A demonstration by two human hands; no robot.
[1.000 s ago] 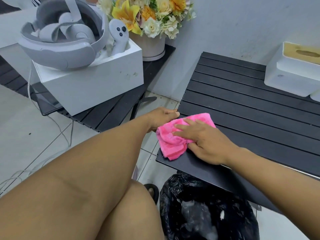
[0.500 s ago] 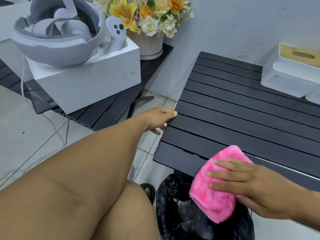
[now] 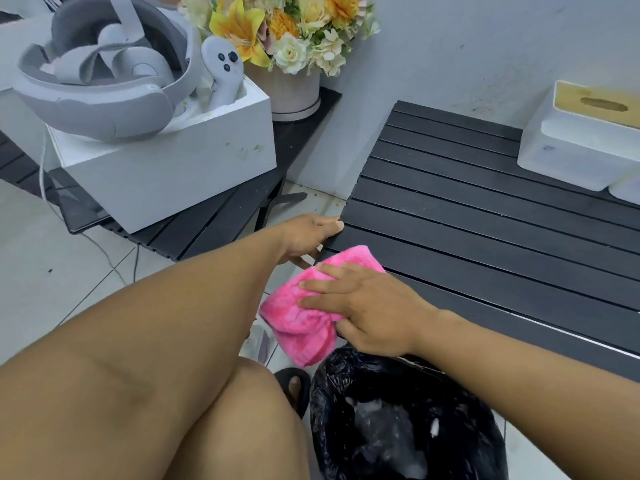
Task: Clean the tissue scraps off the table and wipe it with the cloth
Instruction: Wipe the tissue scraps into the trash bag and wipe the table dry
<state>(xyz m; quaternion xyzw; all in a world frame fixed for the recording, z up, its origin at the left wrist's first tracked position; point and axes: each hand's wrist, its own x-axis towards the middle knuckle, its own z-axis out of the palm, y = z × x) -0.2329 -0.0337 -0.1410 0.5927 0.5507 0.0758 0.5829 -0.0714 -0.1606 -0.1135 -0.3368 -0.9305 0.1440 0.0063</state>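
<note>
A black slatted table (image 3: 485, 216) fills the right half of the view. My right hand (image 3: 367, 306) presses a crumpled pink cloth (image 3: 298, 317) at the table's near left corner, and part of the cloth hangs over the edge. My left hand (image 3: 308, 237) grips the table's left edge, thumb on top. Just below the corner stands a bin lined with a black bag (image 3: 401, 417), with white tissue scraps (image 3: 434, 427) inside. I see no scraps on the table top.
A white tissue box (image 3: 581, 140) sits at the table's far right. To the left, a second black table (image 3: 194, 230) carries a white box (image 3: 166, 168) with a grey headset (image 3: 93, 95), and a flower pot (image 3: 294, 95). My bare knees fill the lower left.
My right hand swept the cloth off the near edge over the bin, then brought it back left onto the table's near left corner. My left hand has kept its grip on the edge.
</note>
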